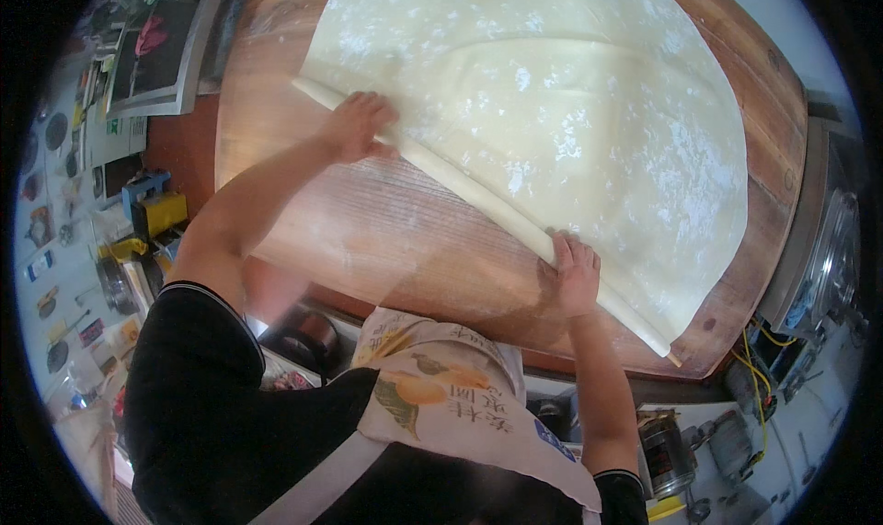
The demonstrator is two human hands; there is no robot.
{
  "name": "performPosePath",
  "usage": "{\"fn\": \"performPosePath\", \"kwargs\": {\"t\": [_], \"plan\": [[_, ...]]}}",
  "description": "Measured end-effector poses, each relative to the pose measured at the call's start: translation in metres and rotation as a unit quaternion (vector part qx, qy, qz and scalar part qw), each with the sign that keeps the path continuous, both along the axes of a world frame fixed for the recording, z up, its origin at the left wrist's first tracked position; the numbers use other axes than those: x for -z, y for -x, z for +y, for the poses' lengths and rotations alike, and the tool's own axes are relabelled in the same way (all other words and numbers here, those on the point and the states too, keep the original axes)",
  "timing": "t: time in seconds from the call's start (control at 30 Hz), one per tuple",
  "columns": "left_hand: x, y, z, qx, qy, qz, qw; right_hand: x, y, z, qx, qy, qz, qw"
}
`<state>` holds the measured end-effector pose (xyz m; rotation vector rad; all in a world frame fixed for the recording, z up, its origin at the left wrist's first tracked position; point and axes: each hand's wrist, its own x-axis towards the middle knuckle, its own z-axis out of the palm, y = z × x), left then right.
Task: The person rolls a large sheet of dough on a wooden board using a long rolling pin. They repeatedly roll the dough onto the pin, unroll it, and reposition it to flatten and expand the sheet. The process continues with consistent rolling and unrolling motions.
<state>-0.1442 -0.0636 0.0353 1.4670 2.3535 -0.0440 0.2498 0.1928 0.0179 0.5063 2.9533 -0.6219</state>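
Note:
A very large, thin sheet of dough (524,111) dusted with white flour lies over a wooden board. Its near edge is wrapped around a long rolling pin (476,190), which runs slantwise from upper left to lower right; the bare wooden tip of the pin sticks out at the lower right end. My left hand (362,125) rests on the rolled dough towards its left end, fingers bent over it. Farther right, my right hand (576,270) lies on the roll with its fingers over the top. Both palms are hidden, so how firmly they grip does not show.
The wooden board (331,228) bears a flour film along its near part. A metal-framed window or tray (190,70) stands at the upper left, beside a yellow and blue object (159,211). At the right are a metal-edged unit (800,249), yellow cords (755,380) and a can (666,456).

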Motion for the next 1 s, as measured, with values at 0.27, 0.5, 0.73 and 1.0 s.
{"fn": "performPosePath", "kwargs": {"t": [0.27, 0.5, 0.73, 1.0], "plan": [[0.088, 0.032, 0.082, -0.356, -0.111, 0.174, 0.912, 0.002, -0.031, -0.013, 0.018, 0.002, -0.054, 0.998], [0.080, 0.074, 0.084, -0.358, -0.078, 0.193, 0.910, -0.001, -0.043, 0.016, 0.006, -0.048, -0.031, 0.998], [0.024, 0.004, 0.068, -0.027, -0.146, -0.041, 0.988, 0.003, -0.052, 0.049, 0.126, -0.079, 0.038, 0.988], [0.030, -0.033, 0.078, 0.081, -0.157, 0.026, 0.984, -0.007, -0.012, 0.057, 0.096, -0.082, -0.023, 0.992]]}}
